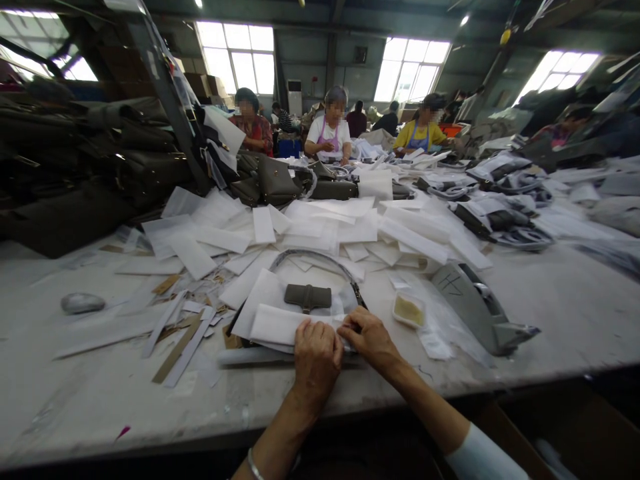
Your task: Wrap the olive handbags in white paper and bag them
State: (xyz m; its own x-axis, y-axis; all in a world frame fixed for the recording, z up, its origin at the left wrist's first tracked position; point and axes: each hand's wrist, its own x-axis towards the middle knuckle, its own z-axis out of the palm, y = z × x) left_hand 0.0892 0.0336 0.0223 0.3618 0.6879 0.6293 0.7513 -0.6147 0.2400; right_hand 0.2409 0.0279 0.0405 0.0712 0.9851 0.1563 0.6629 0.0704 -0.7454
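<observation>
A dark handbag lies in front of me, mostly covered by white packing sheets. Its wrapped handle [320, 254] arches away from me, and its grey-brown strap flap [294, 295] shows through the wrapping. Across the near side lies a folded white foam sheet [276, 326]. My left hand [319, 352] is closed over the near edge of this sheet, fingers curled. Beside it, my right hand [369, 339] pinches at the sheet's right end, thumb and fingers together. What sits between those fingertips is too small to make out.
A grey tape dispenser [467, 307] stands to the right, beside a small dish of yellowish material [409, 310]. Paper strips [183, 347] litter the left. Loose white sheets [320, 223] and more handbags [277, 181] lie beyond. Several co-workers [329, 130] are across the table.
</observation>
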